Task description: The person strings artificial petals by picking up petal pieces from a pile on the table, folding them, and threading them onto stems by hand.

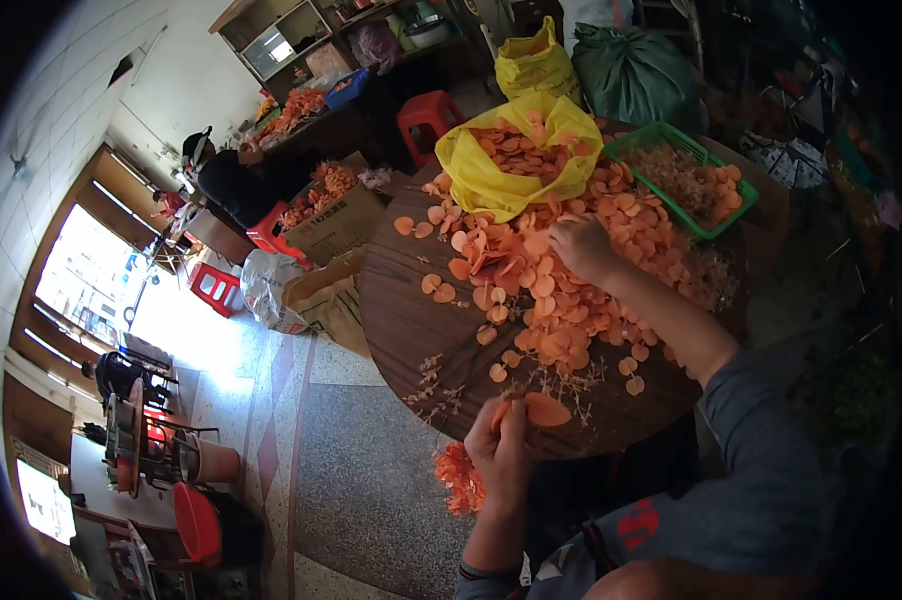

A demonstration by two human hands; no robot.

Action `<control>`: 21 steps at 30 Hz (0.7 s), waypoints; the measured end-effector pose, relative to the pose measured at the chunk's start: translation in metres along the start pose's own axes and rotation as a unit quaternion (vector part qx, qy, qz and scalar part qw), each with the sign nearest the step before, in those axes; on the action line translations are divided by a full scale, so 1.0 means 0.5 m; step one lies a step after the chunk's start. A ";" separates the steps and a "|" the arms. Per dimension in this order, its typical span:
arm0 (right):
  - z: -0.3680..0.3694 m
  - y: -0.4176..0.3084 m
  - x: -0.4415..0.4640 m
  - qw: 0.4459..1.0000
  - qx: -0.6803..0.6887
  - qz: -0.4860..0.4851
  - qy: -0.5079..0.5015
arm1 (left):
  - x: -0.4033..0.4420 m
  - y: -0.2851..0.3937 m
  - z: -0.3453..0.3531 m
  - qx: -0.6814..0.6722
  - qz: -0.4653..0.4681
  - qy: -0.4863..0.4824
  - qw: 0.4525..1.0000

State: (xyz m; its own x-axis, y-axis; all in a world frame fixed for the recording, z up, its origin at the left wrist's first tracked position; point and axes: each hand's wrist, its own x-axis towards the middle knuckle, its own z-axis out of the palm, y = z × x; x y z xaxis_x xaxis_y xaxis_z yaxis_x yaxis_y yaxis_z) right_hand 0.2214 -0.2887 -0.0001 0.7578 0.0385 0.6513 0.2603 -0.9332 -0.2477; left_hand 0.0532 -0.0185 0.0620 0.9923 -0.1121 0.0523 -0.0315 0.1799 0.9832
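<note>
In the head view, the left hand (pixel 501 445) pinches a thin, rounded orange petal-like piece (pixel 548 410) between thumb and fingers, just above the near edge of the round, dark brown wood-look bench (pixel 401 330). The right hand (pixel 583 248) is bunched narrow at the broad heap of flat orange discs (pixel 561 300); whether its fingers grip one, I cannot tell. Pieces this thin probably handle best with a light pinch near the edge, since a hard squeeze could crease them. Taking from the heap's top looks safer than digging, as discs overlap and could drag neighbours along.

At the heap's far side, the open yellow plastic bag (pixel 506 200) holds many similar orange discs. Beside it, the rectangular green plastic basket (pixel 709 233) contains pale brown dried sprigs and some orange pieces. Beyond the bench, a brown cardboard box (pixel 341 232) carries more orange material. The gathered dark green sack (pixel 636 80) hides its contents. Loose dried sprigs (pixel 436 385) lie near the bench's left edge.
</note>
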 end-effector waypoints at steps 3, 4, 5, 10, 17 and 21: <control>-0.035 -0.004 -0.033 0.990 0.128 0.059 -0.011 | 0.019 -0.017 0.018 0.027 0.031 -0.014 0.999; -0.057 -0.031 -0.048 0.963 0.239 0.122 -0.017 | 0.027 -0.021 0.023 0.057 0.066 -0.021 0.996; -0.081 -0.052 -0.060 0.919 0.346 0.186 -0.024 | 0.033 -0.027 0.029 0.087 0.099 -0.030 0.991; -0.141 -0.112 -0.110 0.779 0.522 0.234 -0.257 | 0.067 -0.046 0.053 0.209 0.205 -0.051 0.955; -0.156 -0.140 -0.144 0.754 0.530 0.200 -0.334 | 0.070 -0.046 0.063 0.208 0.163 -0.089 0.960; -0.182 -0.147 -0.136 0.740 0.533 0.197 -0.359 | 0.075 -0.051 0.057 0.134 0.132 -0.103 0.977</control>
State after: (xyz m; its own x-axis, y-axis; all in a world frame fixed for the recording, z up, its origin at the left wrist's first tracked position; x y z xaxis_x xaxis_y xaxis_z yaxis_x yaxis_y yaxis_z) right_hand 0.0963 -0.2550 0.0390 0.9236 0.3756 -0.0762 -0.0311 -0.1246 -0.9917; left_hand 0.0878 -0.0554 0.0437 0.9009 -0.2956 0.3179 -0.3414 -0.0301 0.9395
